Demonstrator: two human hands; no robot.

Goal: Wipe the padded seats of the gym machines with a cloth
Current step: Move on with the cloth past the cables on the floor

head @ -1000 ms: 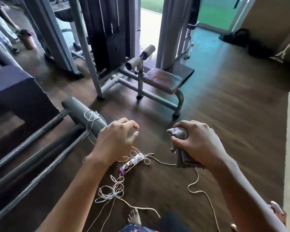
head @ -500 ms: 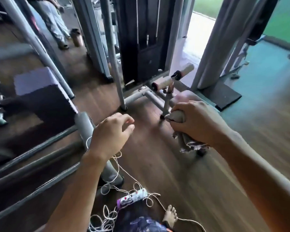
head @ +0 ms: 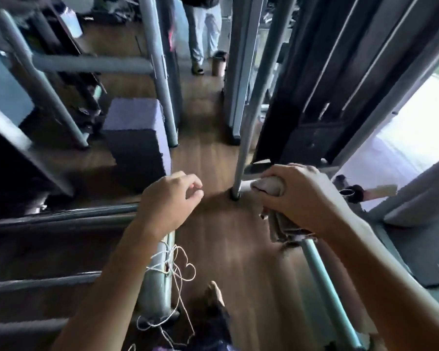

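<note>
Your right hand has carried the cloth up close to the foot of the machine's upright post, which stood farther off half a second ago. Your fingers are curled tight round the bunched cloth, and its loose end hangs below your palm over a grey frame tube. Your left hand hovers above the wooden floor, fingers loosely curled and holding nothing. White cord is wound round the grey bar beneath your left wrist. A purple foam block stands beyond it.
</note>
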